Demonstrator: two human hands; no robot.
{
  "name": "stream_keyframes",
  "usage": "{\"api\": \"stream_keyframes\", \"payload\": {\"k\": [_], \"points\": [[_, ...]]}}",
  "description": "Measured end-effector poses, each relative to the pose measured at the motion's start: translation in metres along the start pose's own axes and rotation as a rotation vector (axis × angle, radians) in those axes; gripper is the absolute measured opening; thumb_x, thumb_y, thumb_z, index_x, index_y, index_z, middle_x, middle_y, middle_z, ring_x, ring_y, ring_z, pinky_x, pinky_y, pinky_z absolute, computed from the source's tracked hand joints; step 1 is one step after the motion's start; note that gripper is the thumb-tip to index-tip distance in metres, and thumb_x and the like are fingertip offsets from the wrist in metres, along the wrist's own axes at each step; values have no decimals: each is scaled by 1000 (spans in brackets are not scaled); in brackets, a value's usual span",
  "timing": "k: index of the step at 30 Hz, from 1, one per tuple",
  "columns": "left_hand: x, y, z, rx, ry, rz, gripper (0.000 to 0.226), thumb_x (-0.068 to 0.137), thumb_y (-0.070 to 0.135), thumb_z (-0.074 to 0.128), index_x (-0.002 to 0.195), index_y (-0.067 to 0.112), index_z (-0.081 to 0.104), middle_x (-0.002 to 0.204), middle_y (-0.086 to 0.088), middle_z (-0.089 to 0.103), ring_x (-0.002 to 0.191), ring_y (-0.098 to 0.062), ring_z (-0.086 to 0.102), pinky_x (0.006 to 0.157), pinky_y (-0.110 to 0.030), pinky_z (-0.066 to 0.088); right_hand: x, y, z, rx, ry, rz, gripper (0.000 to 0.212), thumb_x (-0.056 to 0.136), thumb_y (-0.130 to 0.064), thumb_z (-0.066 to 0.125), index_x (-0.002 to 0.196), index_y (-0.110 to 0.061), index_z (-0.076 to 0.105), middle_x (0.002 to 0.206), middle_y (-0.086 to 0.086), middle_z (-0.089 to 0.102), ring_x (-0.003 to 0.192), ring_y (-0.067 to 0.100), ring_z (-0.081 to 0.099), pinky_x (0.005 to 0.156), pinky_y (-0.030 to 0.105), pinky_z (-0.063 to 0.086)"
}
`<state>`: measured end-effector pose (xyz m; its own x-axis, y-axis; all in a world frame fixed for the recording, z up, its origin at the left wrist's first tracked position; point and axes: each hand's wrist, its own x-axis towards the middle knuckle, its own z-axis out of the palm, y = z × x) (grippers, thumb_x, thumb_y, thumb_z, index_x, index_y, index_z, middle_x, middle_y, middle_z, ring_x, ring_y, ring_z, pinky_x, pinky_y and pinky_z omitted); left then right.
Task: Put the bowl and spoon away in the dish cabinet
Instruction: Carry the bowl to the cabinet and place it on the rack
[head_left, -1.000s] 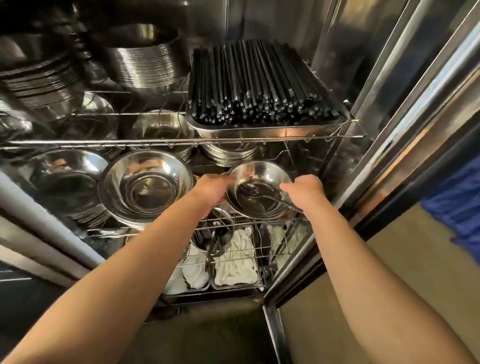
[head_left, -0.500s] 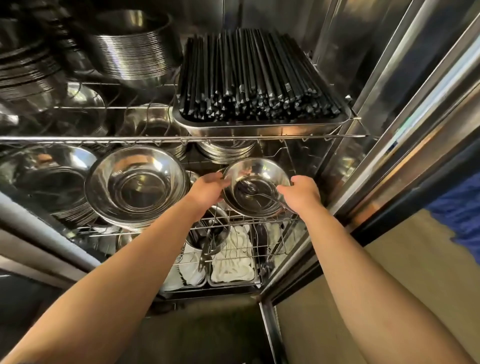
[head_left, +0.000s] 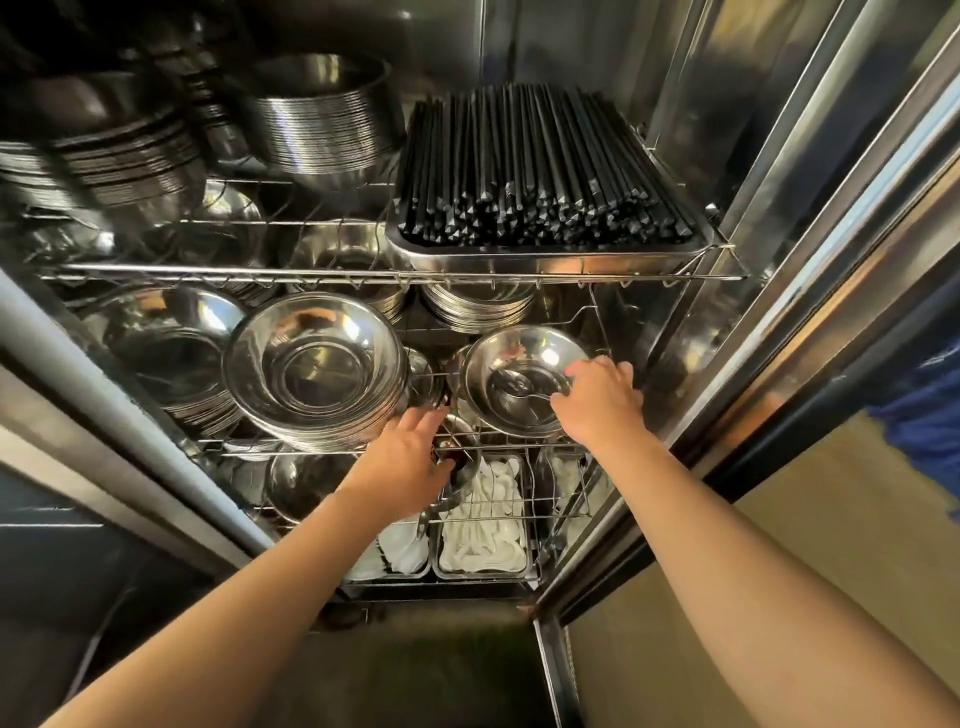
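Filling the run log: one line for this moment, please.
bowl on middle rack, spoon inside | right hand at bowl rim | left hand open, off bowl

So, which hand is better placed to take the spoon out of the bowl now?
The right hand. Its fingers reach over the rim of the bowl, right at the handle of the spoon. The left hand is lower, off the bowl, by the rack's front edge.

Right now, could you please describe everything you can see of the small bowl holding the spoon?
The small bowl is shiny steel, round, with a flat bottom, tilted toward the camera on the middle wire shelf. A metal spoon lies inside. The right hand grips its near-right rim; the left hand is off it.
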<state>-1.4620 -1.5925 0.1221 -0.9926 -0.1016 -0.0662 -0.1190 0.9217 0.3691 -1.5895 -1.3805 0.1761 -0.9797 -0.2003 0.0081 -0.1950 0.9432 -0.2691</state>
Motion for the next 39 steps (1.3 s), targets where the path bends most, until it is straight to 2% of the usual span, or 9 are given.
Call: {"api": "stream_keyframes", "payload": {"k": [3, 7, 17, 21, 24, 27, 32, 36, 39], "points": [[-20, -10, 8, 219, 19, -34, 73, 94, 49, 52, 155, 20, 26, 154, -5, 41, 139, -30, 41, 115, -44, 34, 0, -3, 3, -76, -17, -47, 31, 92, -29, 64, 119, -14, 68, 120, 11, 63, 118, 32, 48, 92, 48, 44], [-37, -19, 17, 366, 53, -48, 76, 93, 54, 48, 156, 20, 22, 153, -6, 42, 143, -29, 35, 120, -48, 26, -1, -3, 9, -137, -13, -76, 22, 90, -19, 67, 110, -10, 69, 106, 12, 69, 107, 31, 59, 80, 42, 53], [-44, -21, 31, 388, 46, -117, 87, 93, 53, 50, 159, 19, 4, 164, -10, 22, 153, -30, 12, 123, -49, 18, -8, -4, 10, -145, 20, -126, 18, 94, -11, 58, 103, -11, 73, 94, 12, 72, 92, 31, 67, 73, 40, 58], [-46, -20, 33, 349, 39, -140, 90, 94, 52, 51, 160, 21, -1, 167, -8, 15, 155, -28, 6, 124, -49, 16, -25, -3, -2, 45, -19, -202, 20, 96, -16, 54, 82, -15, 69, 76, 3, 65, 81, 28, 66, 62, 31, 46], [-46, -21, 32, 306, 56, -131, 88, 93, 50, 54, 160, 22, 4, 166, -7, 18, 154, -27, 8, 123, -49, 19, -49, -4, -9, 312, -116, -249, 17, 99, -25, 57, 98, -19, 72, 83, -6, 72, 77, 14, 70, 63, 26, 53], [-44, -23, 31, 291, 59, -128, 86, 92, 47, 56, 160, 22, 9, 165, -7, 22, 154, -28, 12, 122, -50, 21, -74, 2, -5, 485, -240, -288, 12, 96, -32, 63, 103, -27, 72, 86, -22, 67, 77, -6, 64, 62, 11, 42], [-43, -24, 33, 272, 50, -156, 87, 90, 45, 59, 159, 20, 12, 165, -10, 22, 154, -30, 13, 122, -51, 23, -101, 16, 33, 508, -419, -248, 10, 94, -31, 66, 101, -29, 72, 93, -20, 66, 84, -4, 63, 65, 14, 44], [-43, -23, 32, 258, 56, -144, 86, 89, 43, 59, 159, 20, 14, 164, -9, 24, 153, -29, 14, 120, -53, 25, -99, 20, 69, 450, -457, -149, 16, 93, -25, 67, 107, -21, 73, 105, -7, 70, 93, 9, 64, 81, 28, 53], [-45, -26, 33, 268, 42, -141, 87, 89, 43, 59, 159, 21, 12, 165, -7, 23, 153, -28, 13, 119, -55, 26, -89, 13, 95, 401, -473, -89, 22, 95, -19, 61, 114, -15, 71, 112, 0, 70, 88, 15, 67, 78, 33, 58]]}}
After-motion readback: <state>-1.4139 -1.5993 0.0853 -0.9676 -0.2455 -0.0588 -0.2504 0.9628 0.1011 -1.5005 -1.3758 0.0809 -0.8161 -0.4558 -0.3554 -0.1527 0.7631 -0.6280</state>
